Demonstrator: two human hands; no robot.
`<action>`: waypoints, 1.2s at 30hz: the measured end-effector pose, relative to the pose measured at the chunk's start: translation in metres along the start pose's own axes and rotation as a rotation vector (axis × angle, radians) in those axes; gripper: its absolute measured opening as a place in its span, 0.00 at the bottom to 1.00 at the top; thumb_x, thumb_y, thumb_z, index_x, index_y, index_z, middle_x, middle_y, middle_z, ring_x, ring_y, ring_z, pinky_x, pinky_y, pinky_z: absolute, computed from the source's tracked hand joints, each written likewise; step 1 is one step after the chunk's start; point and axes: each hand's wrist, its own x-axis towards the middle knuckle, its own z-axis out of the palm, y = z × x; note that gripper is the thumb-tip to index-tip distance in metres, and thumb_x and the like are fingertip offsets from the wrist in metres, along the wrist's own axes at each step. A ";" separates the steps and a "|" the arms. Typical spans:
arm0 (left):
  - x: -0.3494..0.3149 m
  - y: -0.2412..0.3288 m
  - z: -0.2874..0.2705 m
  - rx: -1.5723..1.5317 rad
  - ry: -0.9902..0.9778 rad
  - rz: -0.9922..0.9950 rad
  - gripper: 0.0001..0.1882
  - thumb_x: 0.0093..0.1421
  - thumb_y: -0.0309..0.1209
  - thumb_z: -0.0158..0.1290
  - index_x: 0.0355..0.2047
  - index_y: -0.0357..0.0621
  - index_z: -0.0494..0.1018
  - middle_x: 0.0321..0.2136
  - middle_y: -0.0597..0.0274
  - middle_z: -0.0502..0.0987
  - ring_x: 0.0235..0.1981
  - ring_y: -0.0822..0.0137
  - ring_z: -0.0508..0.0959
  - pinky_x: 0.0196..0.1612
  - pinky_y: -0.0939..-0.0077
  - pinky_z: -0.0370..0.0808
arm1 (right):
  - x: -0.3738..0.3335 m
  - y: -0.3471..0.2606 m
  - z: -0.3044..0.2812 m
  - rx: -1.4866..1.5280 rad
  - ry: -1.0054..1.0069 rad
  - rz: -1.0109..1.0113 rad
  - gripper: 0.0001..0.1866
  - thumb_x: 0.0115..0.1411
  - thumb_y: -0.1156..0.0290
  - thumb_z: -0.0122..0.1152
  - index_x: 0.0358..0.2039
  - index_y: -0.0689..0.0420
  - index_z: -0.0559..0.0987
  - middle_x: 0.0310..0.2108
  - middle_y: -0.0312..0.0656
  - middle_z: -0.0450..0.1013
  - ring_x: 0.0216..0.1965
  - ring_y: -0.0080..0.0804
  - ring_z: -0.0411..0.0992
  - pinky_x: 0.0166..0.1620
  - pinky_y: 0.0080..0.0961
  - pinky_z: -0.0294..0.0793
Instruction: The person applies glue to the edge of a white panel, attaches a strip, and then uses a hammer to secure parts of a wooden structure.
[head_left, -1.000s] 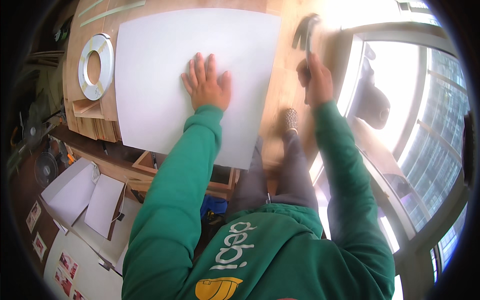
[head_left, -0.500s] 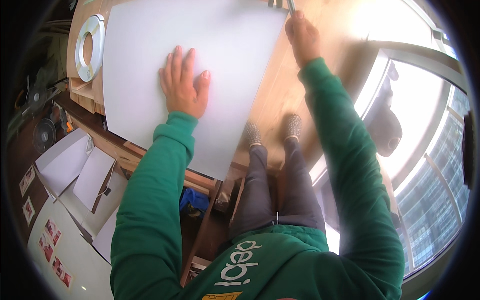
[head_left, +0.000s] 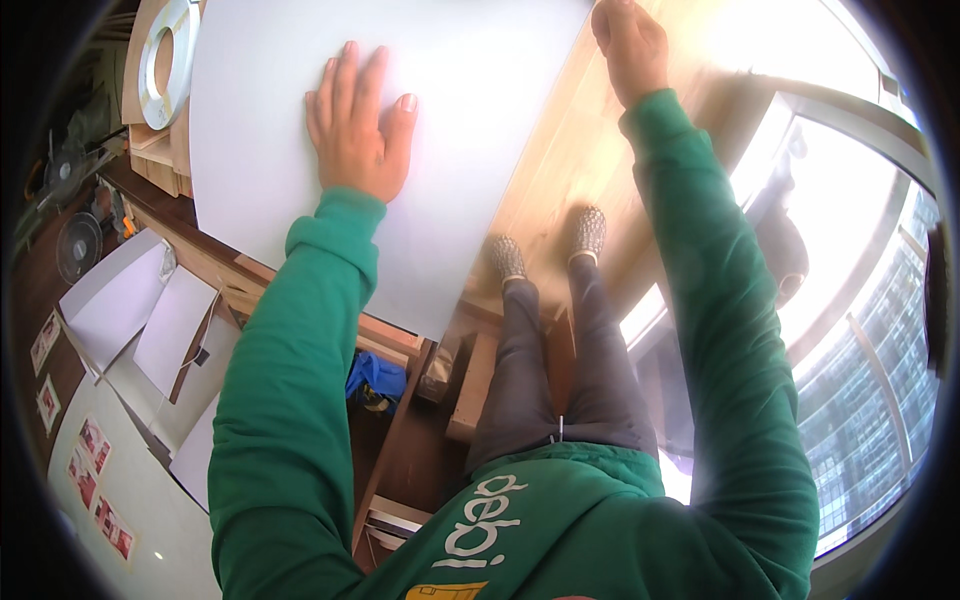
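My left hand point(head_left: 358, 130) lies flat on a large white board point(head_left: 440, 230), fingers stretched out and thumb apart. Under the palm the surface looks smooth and bare. Past the board's right edge, at the top of the view, my right hand point(head_left: 632, 50) is closed in a grip. Half a second earlier a slim silver tool handle showed in that fist; its far part is now cut off by the picture's upper border. A white ring-shaped roll of edging strip point(head_left: 180, 65) sits left of the board.
Wooden drawers or shelving point(head_left: 395, 335) run under the board, with a blue cloth bundle point(head_left: 378, 375) inside. White folded panels point(head_left: 175, 340) and a small fan point(head_left: 80, 248) are at the left. A bright window point(head_left: 850, 430) is at right; my feet point(head_left: 590, 228) stand on the wood floor.
Both hands sit higher in the picture, as the whole view has shifted. My right hand has moved up and right, and its tool has left the frame. The left hand stays flat on the board.
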 end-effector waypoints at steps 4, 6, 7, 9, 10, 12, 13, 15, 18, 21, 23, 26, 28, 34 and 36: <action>-0.003 -0.003 0.002 0.027 0.020 0.014 0.28 0.70 0.45 0.45 0.68 0.52 0.63 0.71 0.53 0.58 0.73 0.49 0.53 0.73 0.43 0.42 | -0.015 -0.001 0.005 -0.007 -0.028 0.022 0.30 0.75 0.47 0.43 0.21 0.56 0.70 0.20 0.30 0.61 0.23 0.22 0.56 0.28 0.24 0.56; -0.003 -0.001 0.003 0.017 0.023 0.009 0.28 0.70 0.45 0.45 0.69 0.52 0.63 0.71 0.53 0.58 0.73 0.49 0.53 0.73 0.43 0.42 | -0.023 0.003 0.005 0.027 -0.038 0.023 0.30 0.75 0.47 0.43 0.21 0.56 0.69 0.20 0.31 0.61 0.23 0.22 0.56 0.28 0.24 0.57; -0.002 0.000 0.005 0.015 0.024 0.010 0.29 0.71 0.46 0.44 0.69 0.52 0.63 0.71 0.53 0.58 0.73 0.49 0.53 0.73 0.44 0.42 | -0.027 0.005 0.004 0.024 -0.050 0.009 0.30 0.75 0.47 0.43 0.21 0.56 0.70 0.20 0.31 0.61 0.23 0.22 0.57 0.28 0.24 0.57; -0.001 -0.001 0.004 0.022 0.019 0.008 0.29 0.71 0.46 0.44 0.69 0.53 0.62 0.71 0.53 0.57 0.73 0.49 0.53 0.73 0.44 0.42 | -0.039 0.004 0.007 0.027 -0.078 -0.013 0.30 0.75 0.47 0.43 0.22 0.56 0.70 0.20 0.32 0.61 0.23 0.22 0.57 0.28 0.23 0.57; -0.001 -0.001 0.004 0.027 0.020 0.007 0.29 0.71 0.47 0.44 0.69 0.53 0.62 0.71 0.53 0.57 0.73 0.49 0.53 0.73 0.44 0.42 | -0.047 0.003 0.009 0.061 -0.094 0.016 0.29 0.74 0.46 0.43 0.23 0.56 0.70 0.21 0.31 0.61 0.25 0.21 0.57 0.30 0.22 0.57; -0.001 -0.002 0.003 0.038 0.025 0.006 0.29 0.71 0.48 0.43 0.69 0.53 0.62 0.71 0.53 0.57 0.73 0.49 0.53 0.73 0.44 0.42 | -0.062 -0.002 0.015 0.131 -0.127 0.071 0.29 0.74 0.44 0.44 0.25 0.56 0.70 0.25 0.30 0.62 0.28 0.19 0.57 0.33 0.19 0.58; -0.002 -0.003 0.003 0.042 0.027 0.007 0.29 0.71 0.48 0.43 0.69 0.54 0.62 0.71 0.54 0.57 0.73 0.49 0.53 0.73 0.44 0.42 | -0.068 -0.005 0.018 0.114 -0.119 0.058 0.31 0.73 0.43 0.44 0.25 0.58 0.72 0.24 0.31 0.64 0.28 0.21 0.59 0.33 0.21 0.61; -0.002 -0.003 0.005 0.044 0.034 0.011 0.29 0.71 0.49 0.43 0.69 0.54 0.61 0.71 0.54 0.57 0.73 0.50 0.52 0.73 0.44 0.41 | -0.078 -0.010 0.021 0.074 -0.100 0.032 0.35 0.71 0.39 0.45 0.27 0.62 0.75 0.22 0.35 0.67 0.28 0.23 0.64 0.34 0.24 0.67; -0.003 -0.003 0.007 0.041 0.043 0.005 0.29 0.72 0.50 0.42 0.70 0.56 0.61 0.72 0.55 0.57 0.73 0.51 0.52 0.73 0.44 0.41 | -0.095 -0.011 0.024 0.049 -0.143 0.016 0.33 0.73 0.42 0.45 0.28 0.63 0.76 0.21 0.34 0.66 0.27 0.22 0.63 0.32 0.24 0.67; -0.002 -0.005 0.009 0.046 0.049 0.002 0.30 0.72 0.51 0.41 0.70 0.57 0.61 0.72 0.56 0.57 0.73 0.51 0.52 0.73 0.44 0.41 | -0.110 -0.023 0.028 0.029 -0.146 0.011 0.32 0.74 0.45 0.44 0.26 0.62 0.74 0.19 0.34 0.64 0.24 0.23 0.62 0.29 0.25 0.66; -0.003 -0.006 0.009 0.049 0.050 0.003 0.30 0.72 0.52 0.41 0.70 0.57 0.61 0.72 0.57 0.57 0.73 0.51 0.52 0.73 0.44 0.41 | -0.116 -0.026 0.029 0.000 -0.149 0.013 0.32 0.74 0.45 0.44 0.25 0.62 0.73 0.18 0.35 0.64 0.23 0.24 0.62 0.28 0.27 0.66; -0.004 -0.006 0.010 0.045 0.051 0.001 0.30 0.72 0.53 0.41 0.70 0.57 0.61 0.72 0.57 0.57 0.73 0.51 0.52 0.73 0.45 0.41 | -0.132 -0.029 0.033 -0.034 -0.165 0.001 0.30 0.74 0.47 0.45 0.25 0.62 0.73 0.17 0.40 0.64 0.21 0.30 0.64 0.27 0.31 0.66; -0.003 -0.004 0.010 0.035 0.049 0.000 0.31 0.72 0.53 0.41 0.70 0.57 0.61 0.72 0.57 0.57 0.73 0.51 0.52 0.73 0.45 0.41 | -0.144 -0.025 0.035 -0.054 -0.173 -0.026 0.29 0.74 0.48 0.45 0.26 0.61 0.74 0.17 0.45 0.65 0.21 0.36 0.65 0.28 0.33 0.67; 0.000 -0.001 0.005 -0.005 0.052 0.020 0.30 0.72 0.52 0.41 0.69 0.56 0.62 0.71 0.55 0.57 0.73 0.51 0.52 0.73 0.47 0.41 | -0.171 -0.037 0.035 -0.086 -0.281 0.023 0.26 0.72 0.52 0.49 0.26 0.61 0.75 0.19 0.51 0.68 0.23 0.47 0.69 0.29 0.36 0.68; -0.003 -0.004 0.005 -0.027 0.049 0.022 0.30 0.71 0.52 0.41 0.69 0.55 0.62 0.71 0.53 0.57 0.73 0.51 0.52 0.73 0.47 0.41 | -0.178 -0.046 0.030 -0.124 -0.437 0.060 0.25 0.72 0.52 0.50 0.27 0.61 0.76 0.20 0.51 0.69 0.25 0.49 0.70 0.30 0.37 0.69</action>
